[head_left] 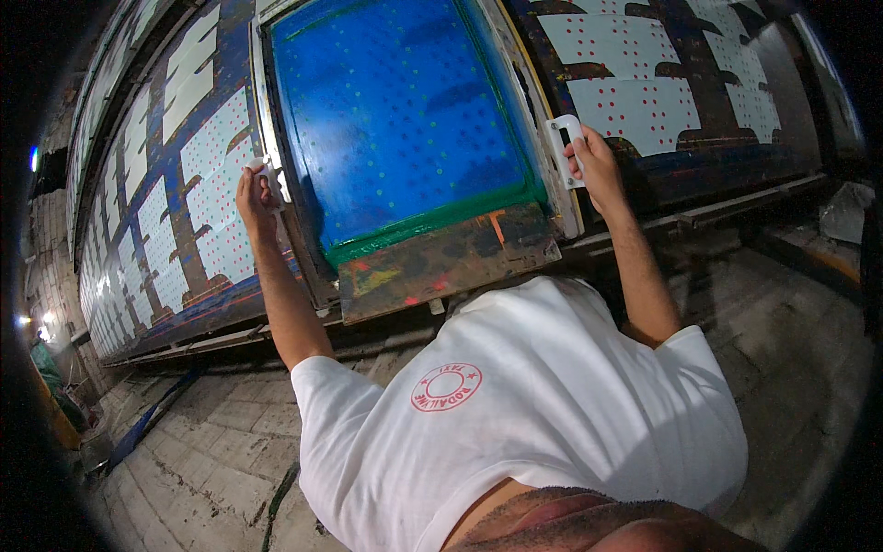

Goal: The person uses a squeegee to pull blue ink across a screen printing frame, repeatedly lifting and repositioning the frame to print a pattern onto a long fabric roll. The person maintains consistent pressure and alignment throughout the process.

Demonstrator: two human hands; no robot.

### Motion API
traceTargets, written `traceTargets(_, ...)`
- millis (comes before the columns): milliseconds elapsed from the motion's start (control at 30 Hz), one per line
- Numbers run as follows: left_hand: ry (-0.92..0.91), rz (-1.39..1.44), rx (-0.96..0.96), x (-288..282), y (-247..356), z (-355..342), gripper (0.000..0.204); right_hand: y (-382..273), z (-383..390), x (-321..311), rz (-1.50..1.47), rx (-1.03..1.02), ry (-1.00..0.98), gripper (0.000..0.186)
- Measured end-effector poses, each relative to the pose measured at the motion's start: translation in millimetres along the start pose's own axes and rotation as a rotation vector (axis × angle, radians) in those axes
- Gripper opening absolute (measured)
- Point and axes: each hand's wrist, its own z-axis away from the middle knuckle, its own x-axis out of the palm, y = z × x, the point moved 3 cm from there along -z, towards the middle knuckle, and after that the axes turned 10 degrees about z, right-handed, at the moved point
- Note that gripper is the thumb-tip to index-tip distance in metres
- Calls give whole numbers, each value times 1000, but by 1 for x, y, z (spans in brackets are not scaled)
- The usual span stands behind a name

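A screen-printing frame point(265, 110) with blue mesh point(395, 120) lies in front of me on a long table. Small dots show across the mesh, and green ink point(451, 219) is thick along its near edge. My left hand point(255, 201) is closed around a white handle point(279, 179) on the frame's left side. On the right side, the fingers of my right hand point(600, 170) wrap through another white handle point(556, 161). A paint-stained board point(441, 267) forms the frame's near end, close to my shirt.
Pale cut pieces with red dots point(635, 110) lie on the table right of the frame. More dotted pieces point(221, 212) and plain pale ones point(191, 69) lie to the left. A metal rail point(727, 210) runs along the table's near edge, above a tiled floor point(202, 451).
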Motion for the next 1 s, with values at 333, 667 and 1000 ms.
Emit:
traceTargets(333, -36, -169, 92, 49, 71, 5, 51, -17, 2, -23, -119, -71, -4, 39)
traceTargets(667, -80, -135, 146, 237, -24, 44, 44, -10, -73, -229, -36, -109, 125, 38)
traceTargets(1000, -20, -25, 120, 389, -121, 94, 36, 37, -116, -393, -50, -66, 165, 35)
